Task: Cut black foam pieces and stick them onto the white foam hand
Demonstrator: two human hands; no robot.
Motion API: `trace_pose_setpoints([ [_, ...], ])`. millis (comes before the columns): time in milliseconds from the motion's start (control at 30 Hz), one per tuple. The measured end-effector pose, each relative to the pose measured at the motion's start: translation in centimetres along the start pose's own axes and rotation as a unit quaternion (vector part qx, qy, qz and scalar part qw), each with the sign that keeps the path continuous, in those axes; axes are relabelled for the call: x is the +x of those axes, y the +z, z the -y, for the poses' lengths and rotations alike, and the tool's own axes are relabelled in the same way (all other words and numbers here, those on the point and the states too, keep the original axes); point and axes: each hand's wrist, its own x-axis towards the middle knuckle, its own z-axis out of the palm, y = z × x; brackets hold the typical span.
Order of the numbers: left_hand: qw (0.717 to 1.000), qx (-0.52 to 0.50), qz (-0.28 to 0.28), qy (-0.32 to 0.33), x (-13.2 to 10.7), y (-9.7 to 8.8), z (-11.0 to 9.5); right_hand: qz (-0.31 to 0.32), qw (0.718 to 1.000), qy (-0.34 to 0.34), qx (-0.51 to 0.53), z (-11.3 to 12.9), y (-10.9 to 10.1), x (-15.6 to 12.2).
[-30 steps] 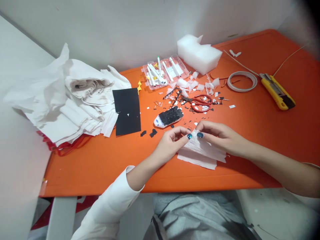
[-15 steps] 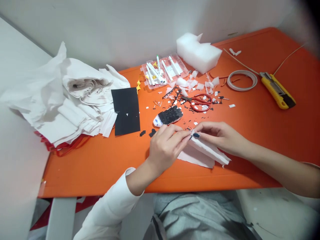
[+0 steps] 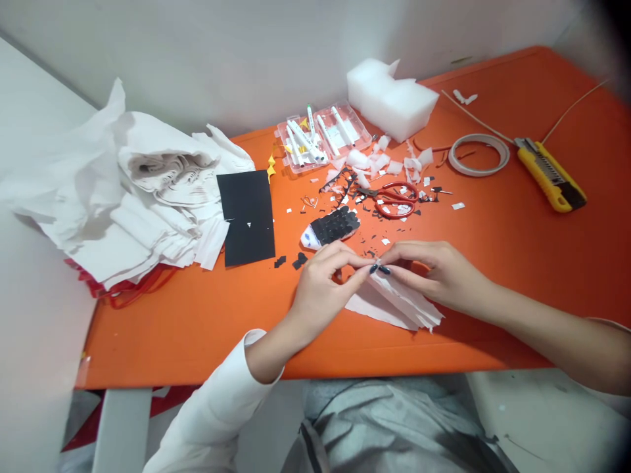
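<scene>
Both hands meet at the top end of a folded sheet of white tissue paper (image 3: 401,299), near the table's front edge. My left hand (image 3: 323,282) pinches it between thumb and fingertips. Right beside those fingertips, my right hand (image 3: 436,272) pinches the same end. The paper's lower part fans out over the tabletop below the hands, and the pinched bit is mostly hidden by the fingers. Just beyond my left hand lies a small fish-like shape (image 3: 332,228), with black overlapping scales and a white end marked in blue.
Red-handled scissors (image 3: 397,200) lie among paper scraps and foam bits. Behind them are a marker case (image 3: 323,138) and a foam block (image 3: 392,102). A tape roll (image 3: 479,156) and yellow box cutter (image 3: 551,176) sit right; black card (image 3: 246,217) and piled white paper (image 3: 148,197) left.
Both hands' fingertips have come closer together at the paper's end. The paper's lower edge has shifted slightly left and spread into looser folds.
</scene>
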Motion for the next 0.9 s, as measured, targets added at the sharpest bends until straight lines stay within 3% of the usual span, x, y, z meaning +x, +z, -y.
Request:
trace_pose_setpoints([
  [367, 0.989, -0.101, 0.041, -0.096, 0.47, -0.02, 0.46, -0.007, 1.000, -0.005, 0.001, 0.11, -0.12, -0.02],
  [900, 0.999, -0.025, 0.031, -0.026, 0.28, -0.12, 0.26, 0.022, 0.999, 0.018, 0.023, 0.17, -0.30, -0.02],
])
